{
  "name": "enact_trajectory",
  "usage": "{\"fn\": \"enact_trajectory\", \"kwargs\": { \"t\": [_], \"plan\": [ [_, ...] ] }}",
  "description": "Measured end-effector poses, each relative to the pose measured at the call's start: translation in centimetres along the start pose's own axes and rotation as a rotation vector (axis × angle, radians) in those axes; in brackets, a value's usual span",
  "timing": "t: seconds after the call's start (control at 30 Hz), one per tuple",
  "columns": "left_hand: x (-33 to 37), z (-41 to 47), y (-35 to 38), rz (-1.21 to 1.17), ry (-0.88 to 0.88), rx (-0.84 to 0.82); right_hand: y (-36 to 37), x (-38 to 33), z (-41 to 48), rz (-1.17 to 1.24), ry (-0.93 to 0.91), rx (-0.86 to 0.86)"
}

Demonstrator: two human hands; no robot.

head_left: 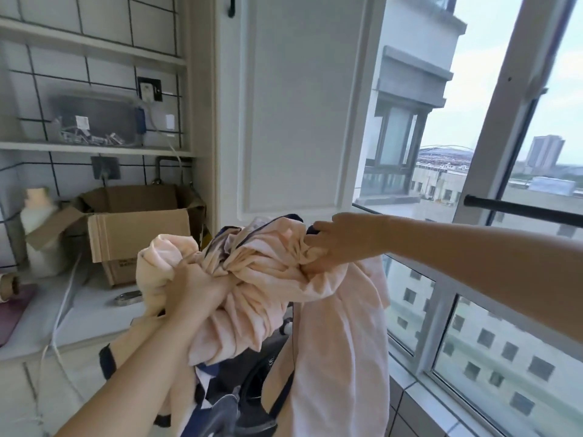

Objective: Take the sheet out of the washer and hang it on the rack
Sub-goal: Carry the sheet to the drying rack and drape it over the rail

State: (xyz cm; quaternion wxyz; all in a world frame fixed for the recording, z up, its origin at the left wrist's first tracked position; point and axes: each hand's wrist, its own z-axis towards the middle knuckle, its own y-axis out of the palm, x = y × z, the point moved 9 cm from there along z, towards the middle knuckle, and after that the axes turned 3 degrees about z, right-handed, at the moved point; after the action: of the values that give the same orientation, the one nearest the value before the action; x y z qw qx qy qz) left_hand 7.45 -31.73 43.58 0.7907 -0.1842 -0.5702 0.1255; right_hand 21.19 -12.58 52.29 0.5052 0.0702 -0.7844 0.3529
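A bunched pale pink sheet (271, 272) with dark blue trim is held up at chest height in the middle of the view. My left hand (192, 288) grips a twisted wad of it from below left. My right hand (340, 241) grips the upper right part, arm stretched in from the right. A long fold of the sheet (340, 357) hangs straight down below my right hand. A dark rail of the rack (520, 211) runs across the window at right, above and behind my right arm. The dark washer opening (252, 383) shows partly below the cloth.
A white counter (85, 313) at left carries an open cardboard box (138, 228), a white bottle (38, 228) and a white cable. Shelves with a clear bin hang above. A white cabinet door (299, 105) stands behind; large windows (473, 310) fill the right side.
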Motion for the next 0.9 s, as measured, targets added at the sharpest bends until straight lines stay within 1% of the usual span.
{"fn": "enact_trajectory", "kwargs": {
  "t": [0.17,0.27,0.43,0.67,0.73,0.83,0.9],
  "plan": [
    [4.0,1.5,1.8,-0.122,-0.024,0.058,0.8,5.3,-3.3,-0.055,0.136,-0.036],
    [6.6,2.4,2.5,-0.135,-0.052,0.073,1.3,8.0,-5.3,-0.047,0.221,-0.025],
    [11.6,2.8,3.9,-0.105,0.029,0.110,3.7,11.5,-9.0,-0.098,0.344,-0.073],
    [18.1,3.3,6.8,-0.158,0.077,0.062,5.8,15.2,-15.1,-0.194,0.520,-0.076],
    [20.2,3.3,7.6,-0.191,0.111,0.051,6.0,16.1,-17.1,-0.216,0.555,-0.112],
    [23.1,2.9,8.9,-0.191,0.176,0.053,5.5,17.3,-20.1,-0.232,0.615,-0.117],
    [24.9,2.6,9.9,-0.183,0.209,0.037,5.5,17.9,-21.9,-0.203,0.645,-0.130]
  ]
}}
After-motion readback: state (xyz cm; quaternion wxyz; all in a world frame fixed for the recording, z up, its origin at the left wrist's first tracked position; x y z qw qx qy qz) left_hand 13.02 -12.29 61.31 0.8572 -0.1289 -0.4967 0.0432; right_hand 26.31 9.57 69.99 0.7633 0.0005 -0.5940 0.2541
